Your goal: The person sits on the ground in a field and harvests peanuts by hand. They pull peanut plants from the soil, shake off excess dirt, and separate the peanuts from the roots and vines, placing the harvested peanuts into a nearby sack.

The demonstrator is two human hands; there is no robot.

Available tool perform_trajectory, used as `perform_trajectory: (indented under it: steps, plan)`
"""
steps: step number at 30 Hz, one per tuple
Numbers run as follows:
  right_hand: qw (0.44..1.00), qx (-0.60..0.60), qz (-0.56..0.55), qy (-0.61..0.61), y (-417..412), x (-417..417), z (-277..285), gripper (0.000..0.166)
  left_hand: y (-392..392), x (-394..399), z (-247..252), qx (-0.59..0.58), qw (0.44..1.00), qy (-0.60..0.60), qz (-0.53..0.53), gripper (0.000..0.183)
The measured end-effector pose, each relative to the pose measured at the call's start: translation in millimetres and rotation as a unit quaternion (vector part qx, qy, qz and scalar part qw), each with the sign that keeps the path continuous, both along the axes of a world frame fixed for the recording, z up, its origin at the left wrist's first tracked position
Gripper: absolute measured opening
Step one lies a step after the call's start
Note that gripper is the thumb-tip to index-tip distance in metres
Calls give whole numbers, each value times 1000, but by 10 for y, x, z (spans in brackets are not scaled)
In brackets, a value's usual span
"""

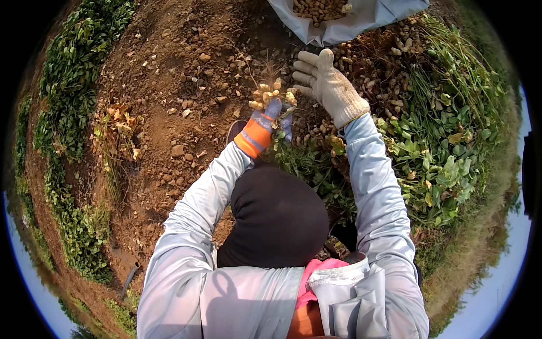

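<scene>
My left hand (264, 123), in an orange and grey work glove, is closed around the stems of a peanut plant. A cluster of peanut pods (266, 95) with thin roots sticks out beyond its fingers, and the plant's leafy tops (296, 159) hang below on the near side. To the right of that cluster, my right hand (328, 82) wears a cream knitted glove. Its fingers are spread and nothing shows in it. Just beyond its fingertips is the edge of a whitish sack (364, 27), with loose peanuts (319, 10) inside.
Uprooted peanut plants (449, 140) lie heaped at the right, their pods (396, 87) towards the sack. Brown stony soil (169, 114) spreads to the left, with a withered plant (116, 135) on it. Green crop rows (70, 84) run farther left. A black pipe (129, 279) lies at lower left.
</scene>
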State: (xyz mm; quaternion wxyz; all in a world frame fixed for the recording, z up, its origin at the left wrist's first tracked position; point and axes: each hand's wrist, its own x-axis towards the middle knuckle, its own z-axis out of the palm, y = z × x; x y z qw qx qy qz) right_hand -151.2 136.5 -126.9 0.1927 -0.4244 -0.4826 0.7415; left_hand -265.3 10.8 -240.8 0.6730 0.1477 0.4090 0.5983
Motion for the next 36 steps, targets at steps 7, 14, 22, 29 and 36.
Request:
perform_trajectory:
  steps: [7, 14, 22, 29, 36]
  plan:
    - [962, 188, 168, -108, -189, -120, -174, 51, 183, -104, 565, -56, 985, 147, -77, 44]
    - [987, 67, 2, -147, -361, -225, -177, 27, 47, -107, 211, -25, 998, 12, -54, 34]
    - [975, 156, -32, -158, -363, -264, -401, 35, 101, 25, 361, -77, 996, 4, 34, 24]
    - [912, -324, -251, 32, -224, -55, -552, 38, -41, -120, 237, -29, 998, -37, -49, 30]
    - [871, -113, -254, 405, 386, -55, 51, 87, 47, -107, 291, -110, 988, -101, -24, 36]
